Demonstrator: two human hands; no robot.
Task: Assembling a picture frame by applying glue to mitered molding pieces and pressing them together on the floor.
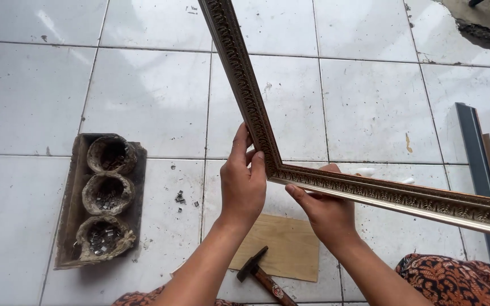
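Over a patterned orange-and-black cloth at the knee [455, 280], the left hand [243, 184] and right hand [325, 211] both clamp the mitred corner of the ornate gilt wooden frame moulding [267, 148], held above the white tiled floor [143, 90]. I judge the joint is being aligned; next calls for steady pressure. Both frame arms run out of view.

You're holding a gold-and-brown frame [370, 192] carved with a leafy relief pattern, over glossy white floor tiles [148, 96]; a pale tan board [290, 249] is lying below, beside orange-and-black patterned cloth [460, 280].
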